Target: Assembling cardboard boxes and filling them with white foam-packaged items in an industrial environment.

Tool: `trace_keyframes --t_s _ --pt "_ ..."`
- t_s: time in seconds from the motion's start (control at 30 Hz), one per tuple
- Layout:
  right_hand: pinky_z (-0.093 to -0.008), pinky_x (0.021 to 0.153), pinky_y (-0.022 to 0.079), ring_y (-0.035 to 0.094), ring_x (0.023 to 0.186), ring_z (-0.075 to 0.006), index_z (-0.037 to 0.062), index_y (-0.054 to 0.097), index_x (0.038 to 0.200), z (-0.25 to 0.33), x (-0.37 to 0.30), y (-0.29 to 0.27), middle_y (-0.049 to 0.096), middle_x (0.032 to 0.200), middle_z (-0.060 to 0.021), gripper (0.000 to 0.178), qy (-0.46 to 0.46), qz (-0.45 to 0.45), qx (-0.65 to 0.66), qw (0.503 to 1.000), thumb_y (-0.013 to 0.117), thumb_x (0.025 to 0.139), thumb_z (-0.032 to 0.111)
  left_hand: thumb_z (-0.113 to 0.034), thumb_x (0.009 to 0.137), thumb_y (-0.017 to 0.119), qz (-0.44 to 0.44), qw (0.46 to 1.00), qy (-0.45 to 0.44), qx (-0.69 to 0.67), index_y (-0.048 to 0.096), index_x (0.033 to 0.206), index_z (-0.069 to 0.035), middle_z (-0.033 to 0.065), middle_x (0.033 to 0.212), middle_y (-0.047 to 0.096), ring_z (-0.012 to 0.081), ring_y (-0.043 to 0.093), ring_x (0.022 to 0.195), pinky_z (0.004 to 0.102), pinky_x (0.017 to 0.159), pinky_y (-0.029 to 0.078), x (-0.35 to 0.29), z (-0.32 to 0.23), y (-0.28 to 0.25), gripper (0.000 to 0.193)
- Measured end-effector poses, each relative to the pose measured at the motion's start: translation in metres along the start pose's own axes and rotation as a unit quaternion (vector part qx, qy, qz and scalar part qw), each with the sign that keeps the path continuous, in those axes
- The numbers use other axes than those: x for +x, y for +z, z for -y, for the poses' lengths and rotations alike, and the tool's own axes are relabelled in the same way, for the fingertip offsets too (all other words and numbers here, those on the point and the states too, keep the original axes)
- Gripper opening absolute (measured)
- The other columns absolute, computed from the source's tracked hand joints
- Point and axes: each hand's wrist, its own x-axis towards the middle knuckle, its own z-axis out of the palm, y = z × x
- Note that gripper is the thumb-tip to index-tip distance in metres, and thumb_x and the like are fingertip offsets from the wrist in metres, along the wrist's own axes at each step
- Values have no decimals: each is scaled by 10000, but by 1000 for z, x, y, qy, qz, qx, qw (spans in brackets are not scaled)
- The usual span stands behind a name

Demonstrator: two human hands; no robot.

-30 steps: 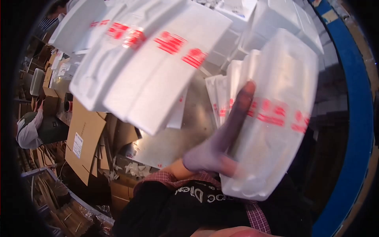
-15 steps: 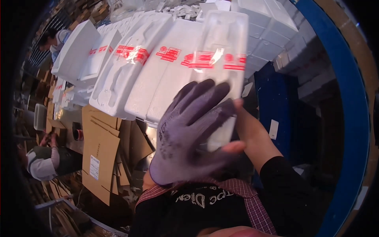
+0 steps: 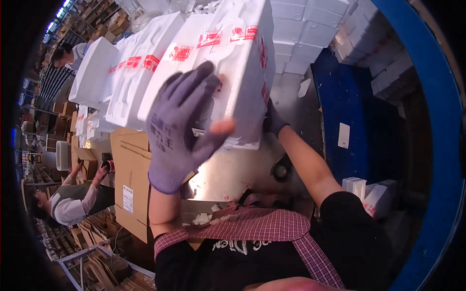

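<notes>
A white foam box (image 3: 245,97) with red printed tape stands on end at the near end of a row of similar foam boxes (image 3: 131,77). My left hand (image 3: 182,121), in a grey-purple glove with a bare thumb tip, is before its near face, fingers stretched out and thumb apart. Whether the palm touches the foam cannot be made out. Along the box's right side is my right hand (image 3: 275,120), also gloved. Its fingers are hidden behind the box edge.
The boxes rest on a shiny metal table (image 3: 213,177). Flattened cardboard (image 3: 131,184) leans at its left. A blue surface (image 3: 344,116) lies to the right, with stacked foam boxes (image 3: 310,29) beyond. Two co-workers (image 3: 73,206) (image 3: 73,56) are at the left.
The near box now shows its right side and sits farther left and up in view. My left hand has shifted left; my right hand has gone to the box's right side.
</notes>
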Motion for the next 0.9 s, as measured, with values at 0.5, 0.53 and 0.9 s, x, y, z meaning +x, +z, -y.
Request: trace_keyframes --t_s 0.5,0.53,0.9 --pt "-361 1171 274 384 1389 -257 76 254 1560 17 -19 17 387 1545 -90 1002 -131 122 131 975 311 891 820 -383 678 863 -6 997 40 72 659 1170 -76 128 1336 582 336 575 1191 439 997 469 5 -37 48 614" --pt "-348 1149 307 387 1382 -257 55 276 1550 -2 -16 26 423 1519 -94 1011 -143 30 37 989 297 892 822 -404 680 850 -10 994 61 92 665 1166 -95 120 1331 587 330 569 1201 441 996 467 7 -40 47 605" --pt "-336 1150 298 398 1354 -234 94 268 1559 34 -9 19 395 1526 -99 945 -138 180 95 969 338 917 785 -390 626 892 -45 993 15 107 666 1167 -90 97 1191 618 290 597 1042 413 894 459 0 -51 46 659"
